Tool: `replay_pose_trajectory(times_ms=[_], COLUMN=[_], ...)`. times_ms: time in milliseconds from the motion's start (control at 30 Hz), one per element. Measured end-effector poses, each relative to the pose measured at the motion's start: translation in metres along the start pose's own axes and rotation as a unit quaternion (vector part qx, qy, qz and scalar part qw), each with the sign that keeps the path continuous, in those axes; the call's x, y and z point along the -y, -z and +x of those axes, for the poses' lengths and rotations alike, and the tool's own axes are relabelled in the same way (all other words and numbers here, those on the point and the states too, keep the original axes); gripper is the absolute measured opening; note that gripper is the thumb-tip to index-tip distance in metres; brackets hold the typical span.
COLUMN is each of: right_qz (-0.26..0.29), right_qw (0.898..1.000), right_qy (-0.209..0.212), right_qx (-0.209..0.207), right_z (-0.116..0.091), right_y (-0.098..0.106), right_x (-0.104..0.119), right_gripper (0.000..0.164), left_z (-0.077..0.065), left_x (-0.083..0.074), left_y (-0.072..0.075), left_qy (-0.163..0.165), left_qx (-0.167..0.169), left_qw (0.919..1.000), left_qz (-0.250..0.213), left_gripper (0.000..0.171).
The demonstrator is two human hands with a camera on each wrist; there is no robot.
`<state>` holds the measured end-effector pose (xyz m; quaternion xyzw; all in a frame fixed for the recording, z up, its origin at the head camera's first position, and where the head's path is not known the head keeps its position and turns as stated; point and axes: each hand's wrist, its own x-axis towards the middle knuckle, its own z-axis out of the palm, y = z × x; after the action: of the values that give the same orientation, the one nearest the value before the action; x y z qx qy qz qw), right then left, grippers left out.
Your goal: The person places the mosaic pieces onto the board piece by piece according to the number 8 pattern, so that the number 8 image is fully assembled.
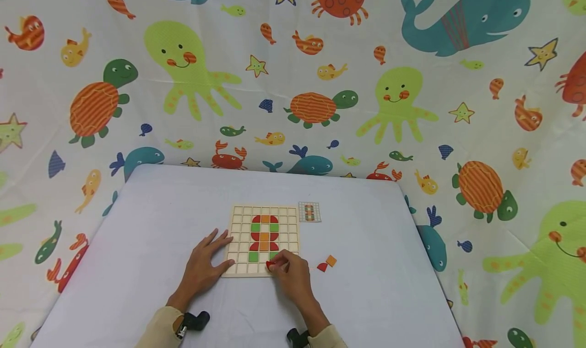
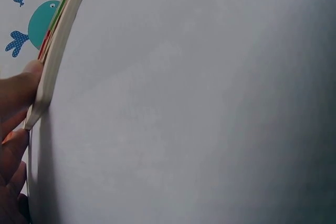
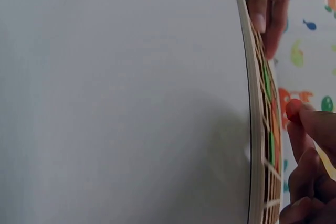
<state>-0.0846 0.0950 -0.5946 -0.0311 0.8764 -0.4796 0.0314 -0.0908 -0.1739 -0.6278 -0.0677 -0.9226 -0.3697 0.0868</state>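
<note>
A square wooden grid board (image 1: 242, 274) lies on the white table. Red quarter-round, orange square and green square tiles form a figure in its middle columns. My left hand (image 1: 203, 260) rests at the board's left edge, fingers spread and thumb near the lower left corner; in the left wrist view, the thumb touches the rim. Between thumb and fingertips, my right hand (image 1: 294, 279) pinches a red quarter-round tile (image 1: 269, 265) over the lower part of the board. That red tile (image 3: 292, 109) shows above the board's level in the right wrist view.
Right of the board lie a loose orange square tile (image 1: 331, 260) and a red quarter-round tile (image 1: 322, 267). A small pattern card (image 1: 303, 213) sits by the board's upper right corner. Behind the white table (image 1: 380, 236) hangs a cloth (image 1: 293, 157) printed with sea animals.
</note>
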Motion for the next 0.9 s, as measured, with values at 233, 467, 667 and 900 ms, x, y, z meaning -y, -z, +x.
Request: replay_pose_trajectory(times_ms=[233, 467, 667, 900], right_qz=[-0.021, -0.087, -0.114, -0.131], right_qw=[1.000, 0.996, 0.993, 0.990], right_qy=[0.020, 0.018, 0.029, 0.037], right_qx=[0.005, 0.006, -0.011, -0.023], right_z=[0.000, 0.002, 0.002, 0.005], right_y=[-0.025, -0.038, -0.043, -0.046], right_x=[0.014, 0.022, 0.024, 0.024], right_gripper=[0.013, 0.012, 0.013, 0.012], left_z=[0.000, 0.000, 0.001, 0.001], left_x=[0.000, 0.000, -0.002, 0.000], left_y=[-0.001, -0.001, -0.001, -0.001], left_qy=[-0.004, -0.008, -0.006, -0.003], left_qx=[0.000, -0.006, -0.005, -0.002], left_qw=[1.0000, 0.9999, 0.9999, 1.0000], left_qz=[0.004, 0.005, 0.007, 0.006], left_gripper=[0.067, 0.066, 0.066, 0.066])
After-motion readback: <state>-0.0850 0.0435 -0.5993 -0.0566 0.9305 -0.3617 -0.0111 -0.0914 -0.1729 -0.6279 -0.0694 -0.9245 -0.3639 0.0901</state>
